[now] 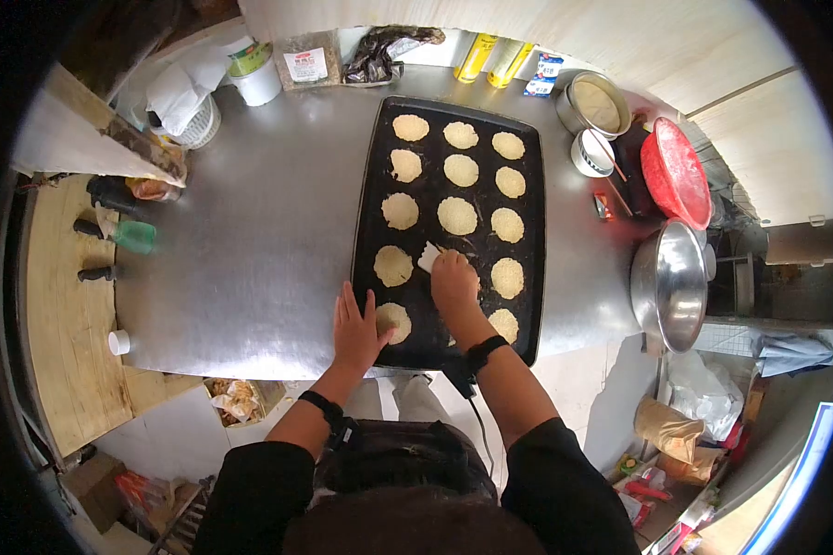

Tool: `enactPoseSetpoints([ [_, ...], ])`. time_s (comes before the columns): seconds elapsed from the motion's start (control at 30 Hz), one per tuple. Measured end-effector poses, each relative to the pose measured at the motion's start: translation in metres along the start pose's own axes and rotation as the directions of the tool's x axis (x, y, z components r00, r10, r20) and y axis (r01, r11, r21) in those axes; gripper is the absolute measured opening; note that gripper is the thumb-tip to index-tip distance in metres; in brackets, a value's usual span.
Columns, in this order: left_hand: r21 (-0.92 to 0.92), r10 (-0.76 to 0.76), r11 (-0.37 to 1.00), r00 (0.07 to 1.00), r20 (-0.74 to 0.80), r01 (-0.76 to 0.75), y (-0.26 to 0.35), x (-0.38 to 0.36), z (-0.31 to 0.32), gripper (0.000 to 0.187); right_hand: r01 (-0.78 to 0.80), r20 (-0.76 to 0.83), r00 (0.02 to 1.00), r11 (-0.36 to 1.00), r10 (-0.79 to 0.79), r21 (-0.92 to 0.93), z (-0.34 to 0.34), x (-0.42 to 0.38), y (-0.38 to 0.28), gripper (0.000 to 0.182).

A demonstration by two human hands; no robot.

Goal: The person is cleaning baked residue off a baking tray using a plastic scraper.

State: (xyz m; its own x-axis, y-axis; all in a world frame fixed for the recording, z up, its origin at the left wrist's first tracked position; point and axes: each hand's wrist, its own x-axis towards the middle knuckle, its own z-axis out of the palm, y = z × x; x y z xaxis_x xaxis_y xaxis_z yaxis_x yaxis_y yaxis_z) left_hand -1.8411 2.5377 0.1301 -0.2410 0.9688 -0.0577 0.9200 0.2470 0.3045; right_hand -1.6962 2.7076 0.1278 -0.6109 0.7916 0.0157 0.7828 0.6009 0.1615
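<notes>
Pinching a small white scraper in your right hand, you have its edge down on the black tray, just right of the left column's fourth disc. Your left hand is spread wide and holds nothing; it lies over the tray's near-left edge, its thumb at the nearest disc of that column. Count the pale round discs on the tray: five in the left column, five in the right and three in clear view in the middle, where your right hand and forearm hide part of the rest. Behind the tray you have two yellow tubes, two blue-and-white packets and one clear bag with a red-and-white label; the print on all of these is too small to read. To your right are one red basin, one large steel bowl, one round metal tin and one small white bowl.
</notes>
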Motion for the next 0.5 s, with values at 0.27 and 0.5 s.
enactPoseSetpoints([
  [0.27,-0.048,-0.004,0.999,1.0,0.001,0.004,-0.002,0.0,-0.003,0.085,0.031,0.04,0.999,0.994,-0.036,0.109,-0.009,0.018,0.03,0.016],
  [0.5,0.004,0.171,0.985,0.983,0.066,-0.171,0.01,0.0,-0.018,0.083,0.225,0.053,0.97,0.956,-0.239,0.188,-0.027,-0.073,0.031,0.024],
])
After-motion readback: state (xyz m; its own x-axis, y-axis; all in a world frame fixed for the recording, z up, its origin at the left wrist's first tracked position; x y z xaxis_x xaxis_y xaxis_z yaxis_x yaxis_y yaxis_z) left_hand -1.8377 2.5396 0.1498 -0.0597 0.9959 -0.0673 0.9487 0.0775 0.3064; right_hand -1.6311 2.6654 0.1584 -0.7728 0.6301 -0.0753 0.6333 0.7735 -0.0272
